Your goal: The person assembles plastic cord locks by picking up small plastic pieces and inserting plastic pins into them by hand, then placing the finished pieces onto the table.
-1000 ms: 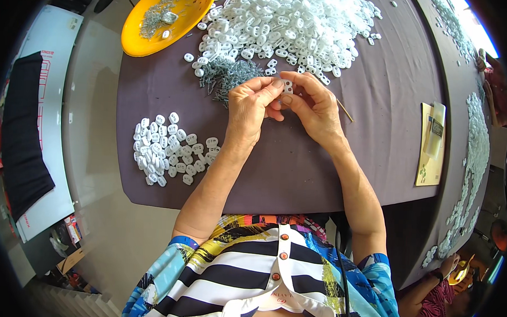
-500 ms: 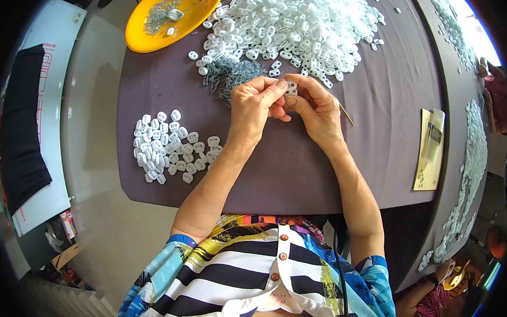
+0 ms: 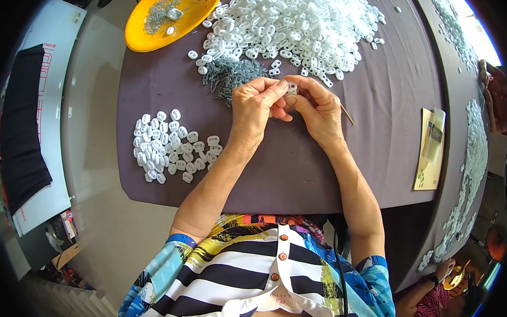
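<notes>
On the table [image 3: 378, 107], the hands meet at the middle, left hand [image 3: 255, 111] touching right hand [image 3: 316, 110], a small part [image 3: 292, 88] pinched between them. Behind them lies the big heap [image 3: 291, 25], with a pins pile [image 3: 231, 74] just left (touching the heap's edge). The bowl [image 3: 169, 13] sits far left behind; a small heap [image 3: 170, 147] lies left of the forearm.

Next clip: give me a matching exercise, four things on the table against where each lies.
Things:
1. yellow bowl
2. small white pile
3. metal pins
4. yellow packet

Places:
A. beside the right hand, near the table's right edge
B. far left corner
C. just beyond the left hand
D. left of the left forearm

Pairs: 1-B, 2-D, 3-C, 4-A
</notes>
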{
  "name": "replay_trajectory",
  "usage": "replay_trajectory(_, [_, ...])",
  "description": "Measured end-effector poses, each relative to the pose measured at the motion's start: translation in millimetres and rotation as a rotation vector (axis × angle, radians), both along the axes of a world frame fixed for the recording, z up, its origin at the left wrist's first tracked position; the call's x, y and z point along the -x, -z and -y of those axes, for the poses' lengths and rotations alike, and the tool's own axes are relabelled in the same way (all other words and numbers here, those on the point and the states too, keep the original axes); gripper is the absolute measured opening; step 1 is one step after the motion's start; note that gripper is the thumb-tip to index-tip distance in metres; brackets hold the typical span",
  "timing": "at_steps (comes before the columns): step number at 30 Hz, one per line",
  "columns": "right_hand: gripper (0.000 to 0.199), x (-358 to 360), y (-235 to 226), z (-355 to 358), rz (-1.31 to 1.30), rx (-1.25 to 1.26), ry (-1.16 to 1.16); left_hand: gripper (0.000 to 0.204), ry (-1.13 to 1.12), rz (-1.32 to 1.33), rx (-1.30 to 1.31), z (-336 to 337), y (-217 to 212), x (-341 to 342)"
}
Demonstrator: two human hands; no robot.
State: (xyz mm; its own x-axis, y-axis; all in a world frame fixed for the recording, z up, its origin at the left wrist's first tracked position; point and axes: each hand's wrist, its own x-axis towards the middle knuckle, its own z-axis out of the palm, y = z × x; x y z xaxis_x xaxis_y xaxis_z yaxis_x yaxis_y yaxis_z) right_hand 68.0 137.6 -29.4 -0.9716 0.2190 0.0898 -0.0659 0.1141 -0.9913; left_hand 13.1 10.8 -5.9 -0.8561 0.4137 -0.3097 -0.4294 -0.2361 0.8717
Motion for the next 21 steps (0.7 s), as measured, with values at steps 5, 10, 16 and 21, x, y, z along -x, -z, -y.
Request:
replay_trajectory(5, [0.029,0.5,-0.3,2.1,-0.030,-0.046,0.027,0.016,-0.017,0.003,-0.011,-0.3,0.8,-1.5])
replay_trajectory(10, [0.029,0.0,-0.9,2.8,-0.048,-0.077,0.026,0.016,-0.013,-0.006,-0.010,0.2,0.7,-1.8])
replay_trajectory(16, [0.028,0.6,1.4,2.4,-0.062,-0.066,0.012,0.016,0.009,-0.003,-0.017,2.4,1.5,0.8])
replay_trajectory(21, [0.027,0.7,1.6,0.8,-0.092,-0.091,0.004,0.018,0.051,-0.017,0.014,2.0,0.9,2.0])
